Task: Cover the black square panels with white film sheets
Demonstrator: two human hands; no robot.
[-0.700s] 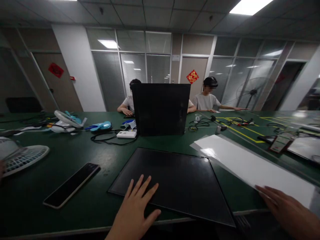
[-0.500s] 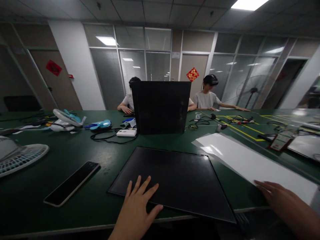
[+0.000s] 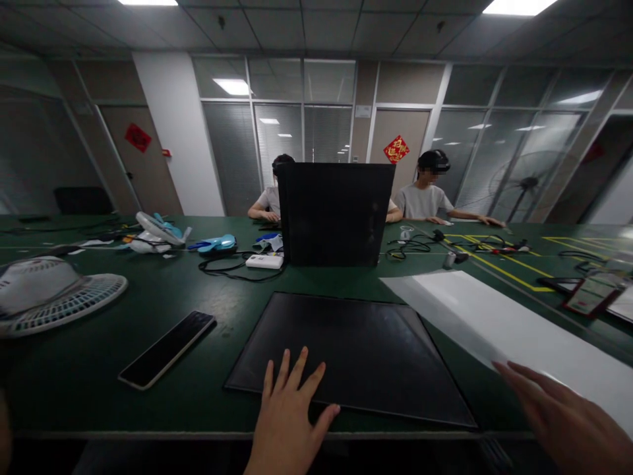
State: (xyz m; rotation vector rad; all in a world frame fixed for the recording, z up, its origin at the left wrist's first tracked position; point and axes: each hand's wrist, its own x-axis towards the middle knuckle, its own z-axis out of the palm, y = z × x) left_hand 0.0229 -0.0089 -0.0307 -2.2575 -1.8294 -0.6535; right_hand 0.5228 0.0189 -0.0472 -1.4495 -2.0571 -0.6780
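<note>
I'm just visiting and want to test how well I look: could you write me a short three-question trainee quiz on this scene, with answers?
1. Which of the wearer's hands is spread over the flat-lying black panel?
2. True or false: the smartphone lies to the left of that panel.
3. What is the right hand nearest to?
A) the power bank
B) the white sheet
C) the fan

Key:
1. The left hand, fingers apart.
2. True.
3. B; its fingertips are at the sheet's near edge.
</note>
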